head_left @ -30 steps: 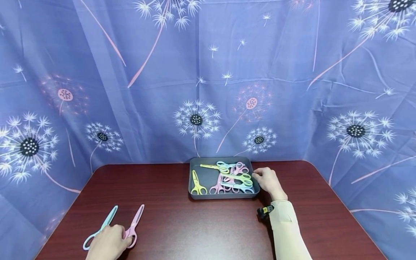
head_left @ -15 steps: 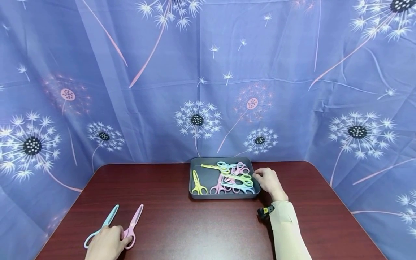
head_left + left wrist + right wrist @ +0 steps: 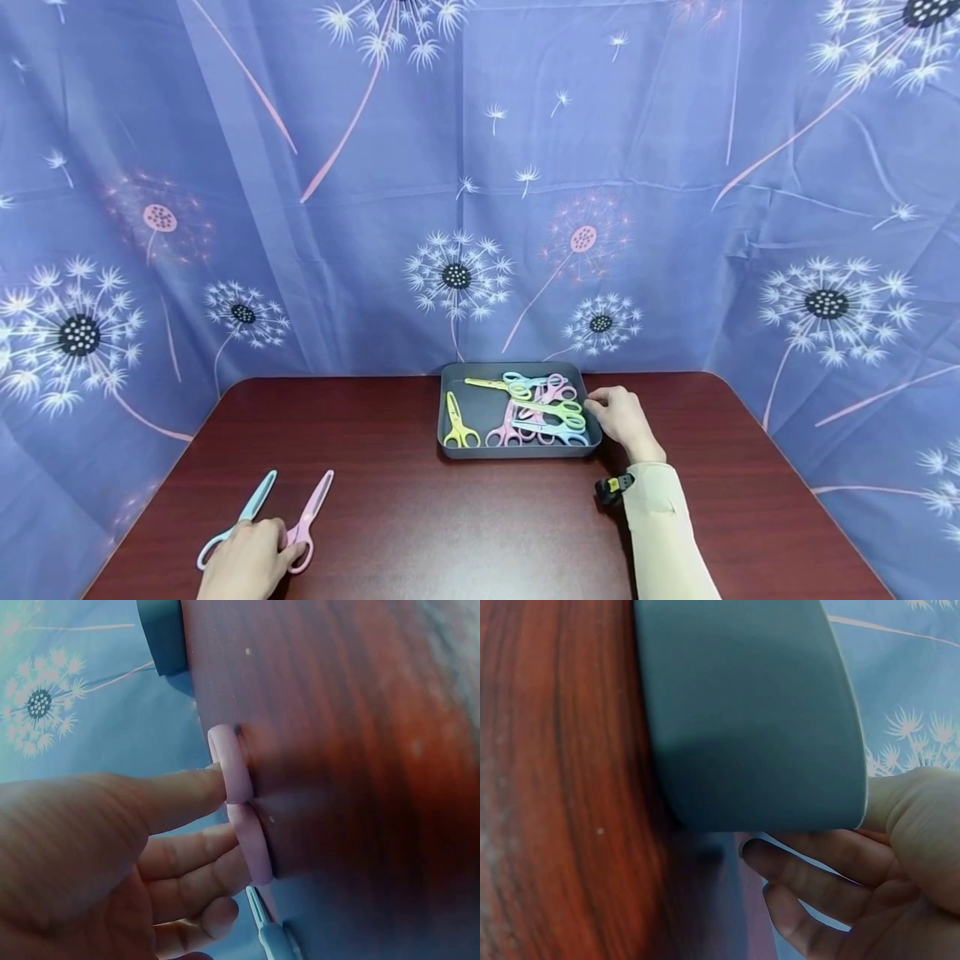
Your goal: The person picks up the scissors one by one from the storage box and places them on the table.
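Note:
Low on the left of the head view, my left hand (image 3: 247, 557) holds the handle loops of pink scissors (image 3: 301, 533) lying on the table. The left wrist view shows the thumb on one pink loop and fingers at the other. Light blue scissors (image 3: 257, 497) lie just left of the pink pair, partly hidden by that hand. At the back, my right hand (image 3: 622, 419) grips the right end of a dark grey tray (image 3: 517, 453). Up close in the right wrist view, the thumb meets the tray's rim and the fingers sit by its outer wall (image 3: 757, 720).
Inside the tray, yellow scissors (image 3: 459, 433) lie alone on the left. Several pink, blue, yellow and green scissors (image 3: 551, 410) overlap on the right. A blue dandelion-print curtain (image 3: 360, 283) hangs behind the dark red wooden table (image 3: 420, 533).

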Demonstrator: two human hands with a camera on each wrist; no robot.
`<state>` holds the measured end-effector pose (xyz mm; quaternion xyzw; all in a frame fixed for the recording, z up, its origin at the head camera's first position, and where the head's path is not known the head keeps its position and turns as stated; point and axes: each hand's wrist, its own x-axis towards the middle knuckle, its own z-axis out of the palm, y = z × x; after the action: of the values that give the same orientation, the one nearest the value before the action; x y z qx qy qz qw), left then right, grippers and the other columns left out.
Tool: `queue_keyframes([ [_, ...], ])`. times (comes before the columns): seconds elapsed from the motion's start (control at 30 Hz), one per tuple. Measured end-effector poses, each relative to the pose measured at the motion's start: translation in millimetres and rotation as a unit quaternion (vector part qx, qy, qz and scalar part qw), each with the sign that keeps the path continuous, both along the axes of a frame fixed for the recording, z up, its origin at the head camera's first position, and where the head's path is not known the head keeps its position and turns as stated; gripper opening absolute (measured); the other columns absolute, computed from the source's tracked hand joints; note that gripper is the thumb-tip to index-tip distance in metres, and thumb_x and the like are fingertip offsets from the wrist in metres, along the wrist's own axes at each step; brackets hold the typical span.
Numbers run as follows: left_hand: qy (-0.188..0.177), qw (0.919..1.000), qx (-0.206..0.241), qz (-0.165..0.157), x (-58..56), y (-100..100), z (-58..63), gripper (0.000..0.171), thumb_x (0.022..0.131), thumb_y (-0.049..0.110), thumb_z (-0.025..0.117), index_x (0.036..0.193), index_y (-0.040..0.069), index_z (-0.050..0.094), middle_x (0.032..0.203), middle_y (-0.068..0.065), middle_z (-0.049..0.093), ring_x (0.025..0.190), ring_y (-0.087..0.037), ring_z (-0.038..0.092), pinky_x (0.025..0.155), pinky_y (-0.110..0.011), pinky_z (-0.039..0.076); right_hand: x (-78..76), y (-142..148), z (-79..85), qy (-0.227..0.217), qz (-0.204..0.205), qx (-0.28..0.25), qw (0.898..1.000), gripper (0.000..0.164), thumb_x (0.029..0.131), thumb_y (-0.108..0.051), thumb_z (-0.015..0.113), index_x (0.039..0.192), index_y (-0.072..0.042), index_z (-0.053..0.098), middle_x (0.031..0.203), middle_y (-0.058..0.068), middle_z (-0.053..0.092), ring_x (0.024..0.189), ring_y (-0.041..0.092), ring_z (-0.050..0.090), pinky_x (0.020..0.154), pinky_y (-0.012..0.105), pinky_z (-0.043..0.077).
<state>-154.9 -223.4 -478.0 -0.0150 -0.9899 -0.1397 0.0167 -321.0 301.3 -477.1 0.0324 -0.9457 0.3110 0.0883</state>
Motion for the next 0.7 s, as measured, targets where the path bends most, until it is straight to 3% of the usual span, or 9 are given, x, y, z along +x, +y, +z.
queue_keyframes([
  [0.2, -0.007, 0.9999, -0.003, 0.008, -0.3, 0.3, 0.6, 0.036, 0.078, 0.030, 0.079, 0.064, 0.016, 0.049, 0.060, -0.001, 0.045, 0.064, -0.023, 0.050, 0.054, -0.047, 0.041, -0.7, 1.1, -0.8, 0.004, -0.002, 0.003, 1.000, 0.019, 0.092, -0.011, 0.066, 0.103, 0.003, 0.072, 0.102, 0.020, 0.070, 0.103, 0.040, 0.062, 0.086, 0.052, 0.047],
  [0.7, 0.027, 0.9994, -0.013, 0.014, 3.7, 2.0, -1.9, 0.037, 0.076, 0.031, 0.081, 0.063, 0.016, 0.050, 0.062, -0.004, 0.050, 0.071, -0.034, 0.057, 0.056, -0.052, 0.043, -1.1, 3.0, -3.2, 0.025, -0.003, 0.003, 1.000, 0.017, 0.090, -0.011, 0.067, 0.100, 0.002, 0.074, 0.098, 0.017, 0.071, 0.101, 0.040, 0.063, 0.087, 0.052, 0.047],
])
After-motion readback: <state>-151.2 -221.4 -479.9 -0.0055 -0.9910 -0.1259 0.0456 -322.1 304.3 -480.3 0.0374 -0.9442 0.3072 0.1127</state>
